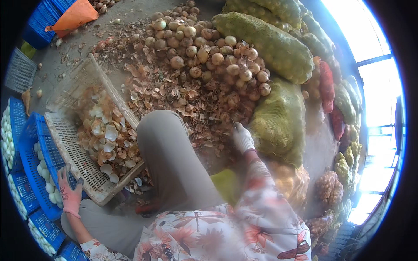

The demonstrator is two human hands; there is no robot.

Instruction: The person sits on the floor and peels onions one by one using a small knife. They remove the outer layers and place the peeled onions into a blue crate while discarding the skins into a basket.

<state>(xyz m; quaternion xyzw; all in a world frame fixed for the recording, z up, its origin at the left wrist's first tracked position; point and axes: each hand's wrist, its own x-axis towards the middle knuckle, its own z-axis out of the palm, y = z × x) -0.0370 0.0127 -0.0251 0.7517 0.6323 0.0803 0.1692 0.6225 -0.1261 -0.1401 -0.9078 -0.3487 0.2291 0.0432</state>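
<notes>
My left hand [69, 187], in a pink rubber-coated glove with dark fingertips, has its thumb and fingers apart at the near-left rim of an off-white slatted plastic crate [60, 135]. Whether it grips that rim cannot be made out. Pale and brown onion skins [109, 133] are heaped inside the crate. My right hand [242, 137], in a white knitted glove, is low over loose brown skins [196, 107], left of a green mesh sack [281, 120]. A small dark tip shows by its fingers, too blurred to name. Beyond lies a pile of unpeeled onions [202, 49].
Blue plastic crates [29, 146] of peeled white onions stand along the left. Full mesh sacks [264, 42] are stacked at the right, some red [326, 86]. An orange sheet [72, 19] lies by blue crates at the far left. My bent knee [160, 127] is beside the off-white crate.
</notes>
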